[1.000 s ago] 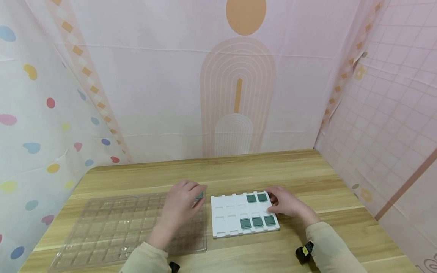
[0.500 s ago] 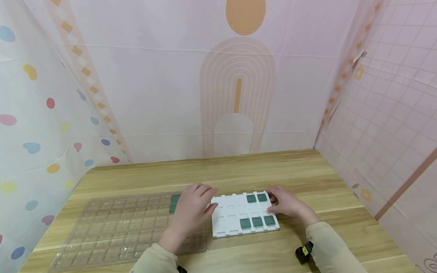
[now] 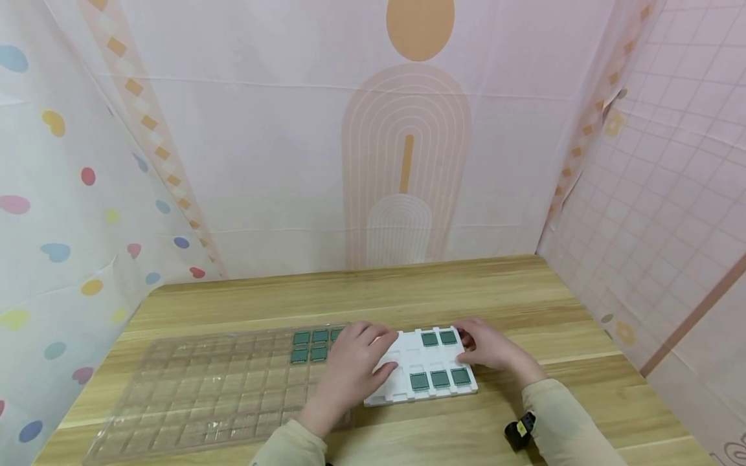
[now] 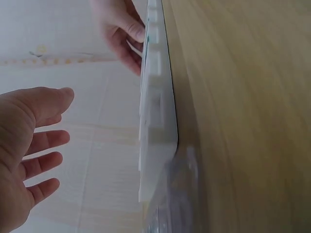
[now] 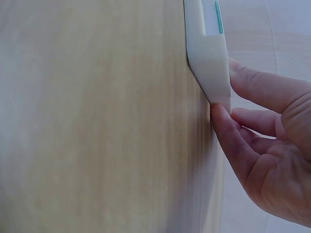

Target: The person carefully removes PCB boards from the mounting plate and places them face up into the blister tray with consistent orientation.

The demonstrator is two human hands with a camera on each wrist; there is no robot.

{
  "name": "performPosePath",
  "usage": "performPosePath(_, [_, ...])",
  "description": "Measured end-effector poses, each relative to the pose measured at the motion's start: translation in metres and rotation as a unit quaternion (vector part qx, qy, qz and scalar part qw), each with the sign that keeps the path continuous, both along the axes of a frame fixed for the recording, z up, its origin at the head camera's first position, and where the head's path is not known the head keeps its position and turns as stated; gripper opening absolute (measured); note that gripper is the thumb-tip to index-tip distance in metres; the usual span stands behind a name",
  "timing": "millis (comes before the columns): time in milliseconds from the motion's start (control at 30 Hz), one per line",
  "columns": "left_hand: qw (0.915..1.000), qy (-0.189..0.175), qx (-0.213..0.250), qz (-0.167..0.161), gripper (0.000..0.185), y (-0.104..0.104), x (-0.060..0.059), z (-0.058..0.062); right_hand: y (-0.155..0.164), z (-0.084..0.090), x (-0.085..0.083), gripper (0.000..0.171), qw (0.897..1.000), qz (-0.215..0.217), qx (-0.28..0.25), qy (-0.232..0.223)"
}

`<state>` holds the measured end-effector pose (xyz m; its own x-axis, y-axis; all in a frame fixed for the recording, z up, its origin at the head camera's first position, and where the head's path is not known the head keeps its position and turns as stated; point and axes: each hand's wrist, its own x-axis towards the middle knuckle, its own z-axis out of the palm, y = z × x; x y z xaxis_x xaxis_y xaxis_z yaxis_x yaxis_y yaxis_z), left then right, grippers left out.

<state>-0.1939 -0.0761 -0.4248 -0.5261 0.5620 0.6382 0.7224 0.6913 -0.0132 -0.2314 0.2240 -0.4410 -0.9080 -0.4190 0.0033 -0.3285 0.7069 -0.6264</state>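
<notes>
A white tray (image 3: 434, 357) with shallow pockets lies on the table, holding several square green circuit-board chips (image 3: 419, 382): two along its far row, three along its near row. My left hand (image 3: 354, 364) hovers over the tray's left part, covering some pockets. In the left wrist view its fingers and thumb are spread apart and nothing is between them. At the tray's right end, my right hand (image 3: 489, 346) grips the edge; in the right wrist view the thumb (image 5: 262, 87) is on the top side and a fingertip is at the lower edge.
To the left lies a clear plastic tray (image 3: 192, 382) with many square pockets, its right edge close beside the white tray. Several green chips (image 3: 301, 338) sit in its far right corner, partly behind my left hand. Patterned curtains (image 3: 280, 162) stand behind the wooden table (image 3: 466, 291).
My left hand has moved right, from the clear tray's far right corner to over the white tray, uncovering green chips in the clear tray. My right hand has kept its grip.
</notes>
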Motion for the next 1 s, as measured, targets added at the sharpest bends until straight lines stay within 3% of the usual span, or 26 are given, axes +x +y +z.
performPosePath(300, [0.9959, -0.078, -0.034, 0.03, 0.052, 0.016, 0.006, 0.0, 0.0, 0.001, 0.0, 0.065, 1.0, 0.004, -0.001, -0.001])
performPosePath(667, [0.9889, -0.13, -0.051, 0.052, 0.048, 0.034, 0.011, -0.005, 0.001, -0.001, -0.001, 0.065, 1.0, 0.003, -0.003, -0.003])
performPosePath(1000, [0.9842, -0.161, -0.052, 0.054, 0.041, 0.047, 0.014, -0.011, 0.001, -0.002, -0.001, 0.064, 1.0, 0.001, -0.014, -0.007])
